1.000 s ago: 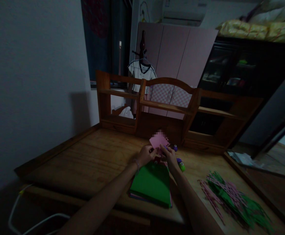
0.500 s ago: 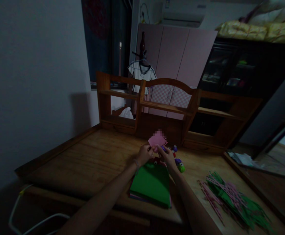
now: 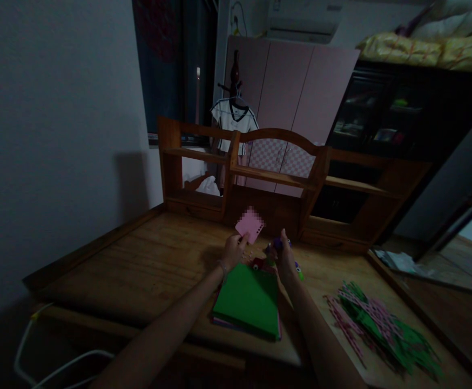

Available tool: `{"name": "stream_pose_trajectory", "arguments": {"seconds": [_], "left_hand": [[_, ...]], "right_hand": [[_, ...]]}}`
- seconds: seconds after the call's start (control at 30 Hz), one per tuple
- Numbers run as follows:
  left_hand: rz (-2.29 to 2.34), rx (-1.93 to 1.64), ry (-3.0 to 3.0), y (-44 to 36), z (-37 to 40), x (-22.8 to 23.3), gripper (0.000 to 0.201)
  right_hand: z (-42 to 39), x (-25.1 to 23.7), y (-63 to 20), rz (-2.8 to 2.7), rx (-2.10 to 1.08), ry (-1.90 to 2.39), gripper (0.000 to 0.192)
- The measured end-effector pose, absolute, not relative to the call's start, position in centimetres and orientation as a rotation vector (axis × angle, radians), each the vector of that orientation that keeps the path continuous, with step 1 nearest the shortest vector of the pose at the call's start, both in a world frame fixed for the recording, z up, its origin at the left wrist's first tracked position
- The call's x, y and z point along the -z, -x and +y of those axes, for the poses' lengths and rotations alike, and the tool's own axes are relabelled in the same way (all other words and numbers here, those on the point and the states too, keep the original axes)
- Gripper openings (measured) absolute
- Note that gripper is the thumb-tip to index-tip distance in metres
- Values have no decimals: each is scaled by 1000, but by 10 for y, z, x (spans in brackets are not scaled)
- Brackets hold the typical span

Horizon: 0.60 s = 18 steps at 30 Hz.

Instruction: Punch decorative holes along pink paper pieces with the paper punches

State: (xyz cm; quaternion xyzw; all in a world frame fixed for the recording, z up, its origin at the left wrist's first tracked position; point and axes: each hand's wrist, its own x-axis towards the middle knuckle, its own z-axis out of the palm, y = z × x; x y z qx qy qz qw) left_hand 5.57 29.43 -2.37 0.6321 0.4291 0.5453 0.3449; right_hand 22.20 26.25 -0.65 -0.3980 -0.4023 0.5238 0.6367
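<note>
My left hand point(image 3: 234, 250) pinches a small pink paper square point(image 3: 249, 226) and holds it up above the wooden desk point(image 3: 150, 265). My right hand point(image 3: 284, 256) is beside it, closed around a small purple craft punch point(image 3: 277, 244). Just under both hands lie other small punches, a red one point(image 3: 259, 264) and a green one point(image 3: 299, 272). A stack of coloured paper with a green sheet on top point(image 3: 247, 299) lies in front of my wrists.
A heap of green and pink paper strips point(image 3: 382, 329) lies at the right of the desk. A wooden shelf unit point(image 3: 276, 178) stands along the back edge. A white cable point(image 3: 58, 362) hangs off the left front corner. The room is dim.
The hands have come apart: the left hand alone now holds the pink square, shifted left, and the right hand has drawn back to the right with the purple punch.
</note>
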Motion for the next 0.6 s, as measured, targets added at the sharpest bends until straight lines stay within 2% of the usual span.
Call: {"name": "stream_pose_trajectory", "arguments": {"seconds": [0.17,0.6], "left_hand": [[1107,-1410,-1634,-56,294,25,52],[1146,-1410,-1726,-56,295,25,52]], "right_hand": [[261,0,-231,-854,-1366,678,59],[258,-3,-232,-859,-1280,710,58]]}}
